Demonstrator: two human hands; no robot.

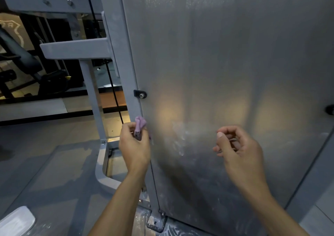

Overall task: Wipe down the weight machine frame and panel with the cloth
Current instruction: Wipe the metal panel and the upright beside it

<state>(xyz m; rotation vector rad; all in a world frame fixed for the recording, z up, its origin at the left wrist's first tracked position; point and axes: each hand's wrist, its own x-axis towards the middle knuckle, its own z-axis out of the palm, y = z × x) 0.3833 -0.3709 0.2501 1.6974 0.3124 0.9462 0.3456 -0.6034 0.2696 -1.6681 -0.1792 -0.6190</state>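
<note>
While the left hand [134,145] bunches the small purple cloth [140,125] in curled fingers just left of the frame's centre, the cloth's free tuft pokes up out of the fist and sits right at the seam where the grey upright of the frame [124,58] meets the big frosted panel [226,64]. That seam is the relation the next stroke depends on: the panel spreads away to the right of the cloth across most of the picture, while the upright runs as a long bar from the upper centre down to the lower centre, leaning slightly rightward as it descends, so its long axis passes straight through the cloth's position. Whether the tuft actually presses the surface or hovers just off it I cannot tell. A black clip with a bolt [140,94] sits on the same seam, above the cloth. The right hand [238,145] hangs in front of the panel at centre right, well apart from the cloth, fingers loosely curled with the thumb raised and nothing in them. The left hand is plainly the nearer one to both surfaces to be wiped. Pale smears [179,141] show on the panel between the two hands, so a sweep rightward from the seam looks like the natural next pass, with the upright reachable by sliding along its length.
</note>
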